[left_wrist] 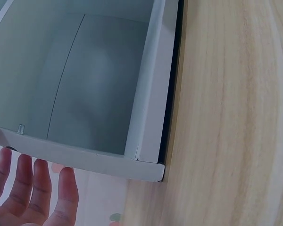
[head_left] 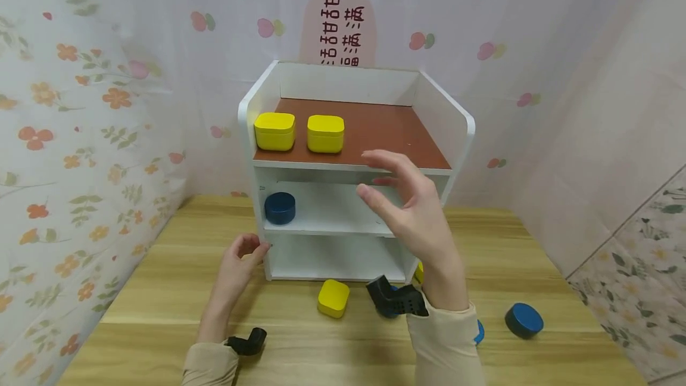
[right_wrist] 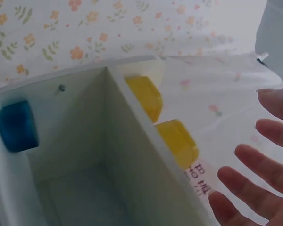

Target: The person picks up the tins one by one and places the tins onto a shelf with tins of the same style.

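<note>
A small white shelf unit (head_left: 332,258) with a brown top board stands on the table. My left hand (head_left: 243,261) is at its left side panel, the thumb at the front edge and the fingertips (left_wrist: 68,181) against the outer side. My right hand (head_left: 415,216) hovers in front of the top board's right part, fingers spread and apart from the thumb, holding nothing. Two yellow rounded-square boxes, the left one (head_left: 275,131) and the right one (head_left: 325,134), sit side by side on the top board. A round blue container (head_left: 280,208) stands at the left end of the middle shelf.
On the wooden table (head_left: 161,296) lie a yellow box (head_left: 333,298) before the unit and a blue round container (head_left: 524,320) at the right. More blue and yellow pieces are partly hidden behind my right wrist. A flowered curtain (head_left: 107,106) hangs around the table.
</note>
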`<action>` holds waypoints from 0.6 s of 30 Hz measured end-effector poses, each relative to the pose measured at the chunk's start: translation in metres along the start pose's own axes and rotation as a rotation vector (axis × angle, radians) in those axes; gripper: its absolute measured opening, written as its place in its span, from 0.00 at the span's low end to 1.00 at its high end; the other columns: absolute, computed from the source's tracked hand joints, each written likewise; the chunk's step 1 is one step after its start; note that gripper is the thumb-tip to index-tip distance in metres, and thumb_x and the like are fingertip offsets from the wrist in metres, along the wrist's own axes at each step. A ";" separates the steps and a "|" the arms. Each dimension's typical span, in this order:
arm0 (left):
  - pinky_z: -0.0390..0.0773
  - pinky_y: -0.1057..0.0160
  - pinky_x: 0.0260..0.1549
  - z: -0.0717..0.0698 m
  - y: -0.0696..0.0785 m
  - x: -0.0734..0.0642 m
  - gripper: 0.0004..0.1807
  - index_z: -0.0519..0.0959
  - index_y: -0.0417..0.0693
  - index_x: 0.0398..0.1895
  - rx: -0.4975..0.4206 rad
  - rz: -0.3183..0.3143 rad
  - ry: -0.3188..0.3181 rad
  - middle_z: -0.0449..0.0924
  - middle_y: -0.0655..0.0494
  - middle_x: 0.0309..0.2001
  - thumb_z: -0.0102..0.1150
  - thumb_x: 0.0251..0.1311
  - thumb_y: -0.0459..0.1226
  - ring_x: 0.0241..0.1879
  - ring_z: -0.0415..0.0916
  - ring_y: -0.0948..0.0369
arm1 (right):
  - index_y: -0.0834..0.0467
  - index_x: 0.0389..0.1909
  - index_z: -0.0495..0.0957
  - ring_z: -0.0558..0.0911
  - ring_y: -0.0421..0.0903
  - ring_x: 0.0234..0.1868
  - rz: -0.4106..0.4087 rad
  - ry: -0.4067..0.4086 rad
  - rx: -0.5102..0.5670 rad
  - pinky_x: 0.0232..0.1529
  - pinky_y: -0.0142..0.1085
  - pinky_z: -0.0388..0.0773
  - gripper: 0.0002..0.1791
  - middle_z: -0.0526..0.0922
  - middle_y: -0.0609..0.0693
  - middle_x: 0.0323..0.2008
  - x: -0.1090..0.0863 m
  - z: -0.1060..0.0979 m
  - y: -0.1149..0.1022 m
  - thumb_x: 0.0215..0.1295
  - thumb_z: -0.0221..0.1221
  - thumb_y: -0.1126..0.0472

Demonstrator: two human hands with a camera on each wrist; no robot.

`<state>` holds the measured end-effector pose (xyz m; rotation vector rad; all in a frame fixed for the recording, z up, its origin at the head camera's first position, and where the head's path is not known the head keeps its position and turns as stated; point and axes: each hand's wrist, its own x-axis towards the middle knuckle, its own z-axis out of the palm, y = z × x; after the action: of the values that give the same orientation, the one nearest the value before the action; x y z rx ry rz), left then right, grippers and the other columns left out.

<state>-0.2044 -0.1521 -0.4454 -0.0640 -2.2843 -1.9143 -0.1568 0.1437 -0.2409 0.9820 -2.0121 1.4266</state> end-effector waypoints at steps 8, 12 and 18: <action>0.76 0.70 0.42 0.005 0.001 -0.002 0.20 0.71 0.38 0.50 0.026 -0.002 -0.007 0.74 0.45 0.47 0.61 0.66 0.45 0.49 0.69 0.57 | 0.65 0.53 0.76 0.77 0.54 0.52 0.095 0.030 0.041 0.52 0.43 0.76 0.18 0.80 0.52 0.50 -0.051 0.006 0.019 0.61 0.62 0.74; 0.76 0.69 0.42 0.006 0.002 -0.001 0.20 0.71 0.38 0.50 0.011 0.001 -0.008 0.73 0.46 0.46 0.61 0.66 0.44 0.48 0.69 0.58 | 0.64 0.53 0.76 0.78 0.55 0.50 0.158 0.005 0.097 0.51 0.41 0.77 0.18 0.80 0.53 0.49 -0.070 0.006 0.030 0.62 0.61 0.73; 0.76 0.70 0.41 0.003 0.006 -0.002 0.21 0.71 0.38 0.50 0.032 -0.010 -0.010 0.73 0.46 0.46 0.61 0.66 0.44 0.48 0.69 0.58 | 0.57 0.57 0.75 0.78 0.53 0.50 0.312 -0.079 0.090 0.49 0.42 0.77 0.19 0.80 0.50 0.49 -0.096 0.012 0.054 0.65 0.62 0.67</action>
<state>-0.2023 -0.1476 -0.4406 -0.0581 -2.3255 -1.8857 -0.1389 0.1702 -0.3471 0.7964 -2.2530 1.6746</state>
